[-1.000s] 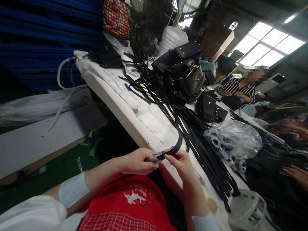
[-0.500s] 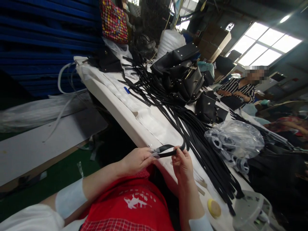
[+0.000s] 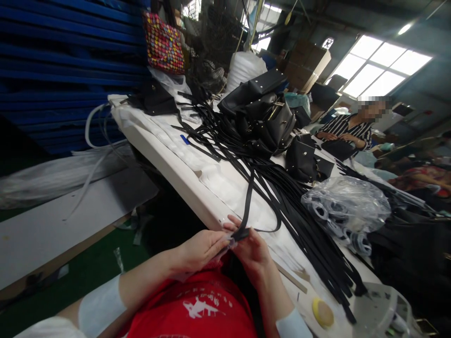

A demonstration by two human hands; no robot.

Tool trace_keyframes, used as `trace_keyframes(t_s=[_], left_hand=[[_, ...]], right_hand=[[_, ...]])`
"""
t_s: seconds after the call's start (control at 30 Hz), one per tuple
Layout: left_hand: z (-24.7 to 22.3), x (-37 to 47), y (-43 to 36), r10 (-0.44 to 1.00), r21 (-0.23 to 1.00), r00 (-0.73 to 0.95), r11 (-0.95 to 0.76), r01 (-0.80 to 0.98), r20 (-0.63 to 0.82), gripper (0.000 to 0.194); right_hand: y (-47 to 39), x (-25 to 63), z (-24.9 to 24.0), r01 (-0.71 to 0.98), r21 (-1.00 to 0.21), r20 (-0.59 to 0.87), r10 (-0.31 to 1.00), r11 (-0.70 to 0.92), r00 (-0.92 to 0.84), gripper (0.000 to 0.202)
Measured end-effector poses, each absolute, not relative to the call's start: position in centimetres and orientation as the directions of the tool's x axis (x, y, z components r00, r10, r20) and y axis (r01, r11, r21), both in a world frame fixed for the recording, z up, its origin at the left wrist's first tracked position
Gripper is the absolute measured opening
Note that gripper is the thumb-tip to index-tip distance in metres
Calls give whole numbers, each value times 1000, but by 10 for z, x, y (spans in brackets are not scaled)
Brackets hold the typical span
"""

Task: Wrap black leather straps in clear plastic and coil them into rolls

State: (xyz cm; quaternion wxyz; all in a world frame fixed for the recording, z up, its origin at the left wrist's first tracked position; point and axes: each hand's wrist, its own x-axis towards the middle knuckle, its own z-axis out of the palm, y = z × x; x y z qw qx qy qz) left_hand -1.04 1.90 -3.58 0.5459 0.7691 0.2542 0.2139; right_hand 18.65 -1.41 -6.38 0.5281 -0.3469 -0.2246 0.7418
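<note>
This place seems to be a workshop for bags, in a large hall. On a long white table (image 3: 169,171) there are a heap of black handbags (image 3: 266,124) and many loose black straps (image 3: 292,195). Across from it, a person in a striped shirt (image 3: 347,127) holds black material (image 3: 340,149). Farther back stand cardboard boxes (image 3: 305,65), near a big window (image 3: 380,63) with several panes.

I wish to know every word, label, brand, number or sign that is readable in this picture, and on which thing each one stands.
Nothing can be quoted with certainty.
Red garment: white characters, apparently Chinese, sit above a white emblem; too small and blurred to read.
Red garment, smaller white characters around these: also unreadable.
Held black strap, black bags, cardboard boxes: no readable text.
</note>
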Motion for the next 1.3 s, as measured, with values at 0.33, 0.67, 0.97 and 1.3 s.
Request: trace_keyframes(t_s=[0.33, 0.67, 0.97, 1.3], left_hand=[[-67, -2, 29, 605, 952, 736, 222, 210, -303, 41], [-65, 6, 29, 903, 957, 423, -185, 223, 76, 51], [-50, -91, 15, 765, 901, 643, -253, 353, -37, 50], [-52, -62, 22, 749, 983, 649, 16, 182, -133, 55]], right_hand=[[19, 167, -48, -743, -648, -263, 965, -166, 14, 21], [33, 114, -60, -587, -790, -252, 967, -177, 47, 41], [60, 184, 5, -871, -491, 15, 1000, 29, 25, 34], [56, 168, 0, -894, -447, 6, 999, -40, -48, 31]])
